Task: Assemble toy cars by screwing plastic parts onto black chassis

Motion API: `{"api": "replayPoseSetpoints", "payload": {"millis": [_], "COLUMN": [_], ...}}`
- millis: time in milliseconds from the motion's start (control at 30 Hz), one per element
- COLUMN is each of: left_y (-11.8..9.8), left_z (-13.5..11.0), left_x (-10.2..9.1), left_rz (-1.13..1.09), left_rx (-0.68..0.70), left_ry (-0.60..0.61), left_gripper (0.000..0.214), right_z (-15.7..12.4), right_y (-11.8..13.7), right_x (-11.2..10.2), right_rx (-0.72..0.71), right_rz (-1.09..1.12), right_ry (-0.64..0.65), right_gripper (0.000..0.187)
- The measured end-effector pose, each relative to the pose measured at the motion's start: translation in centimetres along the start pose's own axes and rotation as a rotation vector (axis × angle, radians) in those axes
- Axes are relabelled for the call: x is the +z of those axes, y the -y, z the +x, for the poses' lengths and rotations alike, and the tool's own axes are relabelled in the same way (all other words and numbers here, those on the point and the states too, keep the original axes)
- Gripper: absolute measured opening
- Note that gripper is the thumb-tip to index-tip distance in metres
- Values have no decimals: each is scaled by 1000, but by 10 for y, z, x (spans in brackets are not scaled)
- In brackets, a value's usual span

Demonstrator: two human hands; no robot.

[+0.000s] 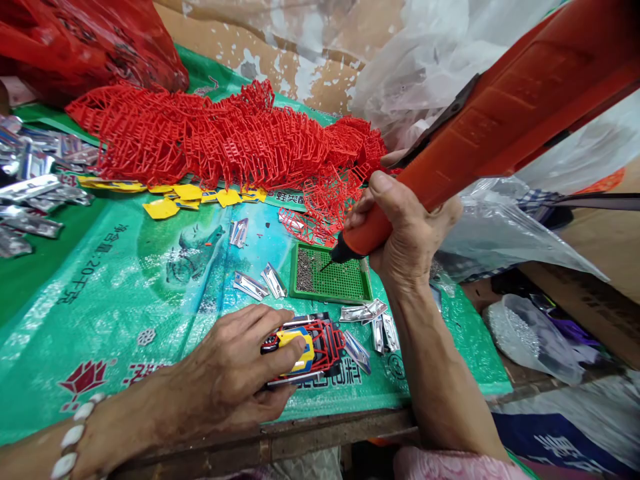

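Note:
My left hand (240, 370) grips a toy car (325, 343) with a red frame and a yellow panel, resting on the green plastic sheet near its front edge. Wrapped around an orange electric screwdriver (450, 143) is my right hand (410, 227). The tool slants down to the left, its thin bit over a green mesh tray (333, 290). Small screws (307, 270) lie heaped in the tray's left part. Whether a screw sits on the bit is too small to tell. Silver parts (363, 311) lie around the car and tray.
Red plastic frames (215, 137) form a long pile across the back, with yellow pieces (187, 193) before it. More silver parts (35, 187) are heaped at left. A red bag (95, 47) stands behind them. At right are clear plastic bags (525, 227) and a white bowl (533, 340).

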State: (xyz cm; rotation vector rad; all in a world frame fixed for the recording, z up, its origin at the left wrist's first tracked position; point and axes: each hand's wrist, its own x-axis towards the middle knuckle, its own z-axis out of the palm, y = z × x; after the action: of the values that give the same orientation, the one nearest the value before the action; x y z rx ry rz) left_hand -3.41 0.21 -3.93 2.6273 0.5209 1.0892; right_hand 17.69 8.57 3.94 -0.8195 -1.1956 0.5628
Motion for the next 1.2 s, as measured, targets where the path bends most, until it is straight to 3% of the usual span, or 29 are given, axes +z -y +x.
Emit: {"api": "replayPoseSetpoints", "payload": {"millis": [233, 500, 633, 800, 967, 1100, 1200], "left_y": [1, 2, 1, 0, 1, 1, 2], "left_z": [-1, 0, 0, 0, 1, 3, 4], "left_x": [-1, -4, -3, -2, -4, -4, -3], "left_rz": [3, 26, 31, 19, 6, 21, 17], "left_rx": [6, 39, 30, 12, -5, -10, -2], "left_ry": [10, 38, 72, 35, 51, 59, 51], "left_gripper": [33, 29, 26, 24, 23, 24, 25], "right_z": [-2, -1, 4, 0, -23, -39, -44], "right_y": [2, 0, 20, 64, 92, 97, 98], "right_x": [-1, 2, 8, 18, 19, 13, 11], "right_rx": [8, -6, -27, 35, 99, 122, 138], "right_rz": [9, -66, -37, -16, -12, -10, 1], "right_ry": [9, -26, -97, -149, -52, 122, 162], "right_gripper": [21, 30, 21, 9, 16, 18, 20]}}
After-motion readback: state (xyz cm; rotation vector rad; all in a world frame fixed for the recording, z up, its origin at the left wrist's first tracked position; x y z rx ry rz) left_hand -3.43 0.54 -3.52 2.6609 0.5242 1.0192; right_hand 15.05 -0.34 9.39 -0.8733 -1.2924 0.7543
